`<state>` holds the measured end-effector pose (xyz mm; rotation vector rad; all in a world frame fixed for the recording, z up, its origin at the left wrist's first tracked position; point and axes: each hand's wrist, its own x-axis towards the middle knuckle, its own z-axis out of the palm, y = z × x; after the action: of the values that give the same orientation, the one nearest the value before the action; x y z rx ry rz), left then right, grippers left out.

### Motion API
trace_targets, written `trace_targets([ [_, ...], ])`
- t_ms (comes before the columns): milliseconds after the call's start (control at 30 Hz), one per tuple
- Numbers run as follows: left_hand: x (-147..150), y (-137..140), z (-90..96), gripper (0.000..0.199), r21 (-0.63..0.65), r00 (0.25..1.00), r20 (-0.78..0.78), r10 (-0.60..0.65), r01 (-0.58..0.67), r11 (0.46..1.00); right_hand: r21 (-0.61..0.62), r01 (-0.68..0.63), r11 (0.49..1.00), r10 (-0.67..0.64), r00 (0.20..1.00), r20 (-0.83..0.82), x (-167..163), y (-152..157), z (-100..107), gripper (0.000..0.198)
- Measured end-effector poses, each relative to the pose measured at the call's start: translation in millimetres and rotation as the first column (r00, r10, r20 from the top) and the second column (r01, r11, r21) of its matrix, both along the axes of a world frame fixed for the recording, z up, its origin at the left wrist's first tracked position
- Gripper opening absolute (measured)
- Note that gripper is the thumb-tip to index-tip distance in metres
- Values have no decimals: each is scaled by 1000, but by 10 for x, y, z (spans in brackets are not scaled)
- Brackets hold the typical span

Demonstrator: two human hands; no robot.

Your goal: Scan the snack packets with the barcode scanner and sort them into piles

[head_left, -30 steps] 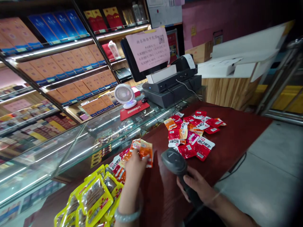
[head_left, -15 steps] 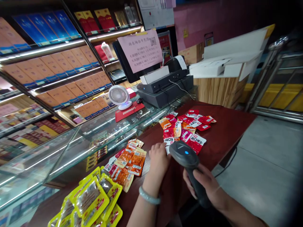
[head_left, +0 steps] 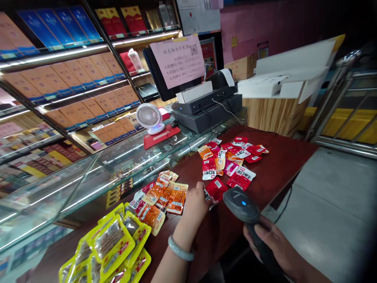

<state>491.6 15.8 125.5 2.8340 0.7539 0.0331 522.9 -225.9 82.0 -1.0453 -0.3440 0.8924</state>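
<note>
My left hand (head_left: 198, 202), with a pale bangle on its wrist, is closed on the edge of a red snack packet (head_left: 216, 188) on the dark red tabletop. A barcode label on that packet faces up. In my right hand (head_left: 266, 236) is a black barcode scanner (head_left: 241, 206), its blue light lit and its head just right of the packet. Beyond lie scattered red and orange snack packets (head_left: 240, 177). Left of my left hand is a pile of orange packets (head_left: 176, 199), and nearer to me a heap of yellow-edged snack packs (head_left: 113, 239).
A glass display counter (head_left: 97, 173) runs along the table's left side, with a small white fan (head_left: 149, 116) on it. Behind stand a cash drawer (head_left: 206, 114) and a monitor bearing a pink sign (head_left: 178, 63). A metal railing (head_left: 332, 98) is at right.
The red packet under my left hand has come into view, drawn slightly towards me. An orange packet has shifted within the left pile. My right hand has moved the scanner right and down.
</note>
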Motion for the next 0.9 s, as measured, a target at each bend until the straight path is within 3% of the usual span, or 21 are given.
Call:
trace_targets([
  [167,-82,-11,27,49,20,999,25,32,-32,999,12,-25,1000,26,998,-64,-30,66,-44,40],
  [333,-261,43,213,48,-6,996,-20,87,-87,996,-1,-70,998,70,996,-56,-26,65,-38,38],
  [500,-713,357,400,48,10,966,-89,242,-242,970,36,-108,994,110,992,-58,-40,135,0,41],
  [633,-1075,620,411,51,46,920,-132,369,-366,929,27,-111,993,113,991,-75,-51,211,63,53],
  [700,-1147,687,396,54,97,908,-57,416,-410,907,36,-136,990,139,988,-66,-47,235,105,60],
  [800,-1015,680,379,58,186,898,193,396,-430,884,38,-169,985,170,985,-26,-32,254,145,63],
  [900,-588,567,340,48,152,923,307,230,-286,946,53,-146,988,148,988,-34,-23,254,112,61],
])
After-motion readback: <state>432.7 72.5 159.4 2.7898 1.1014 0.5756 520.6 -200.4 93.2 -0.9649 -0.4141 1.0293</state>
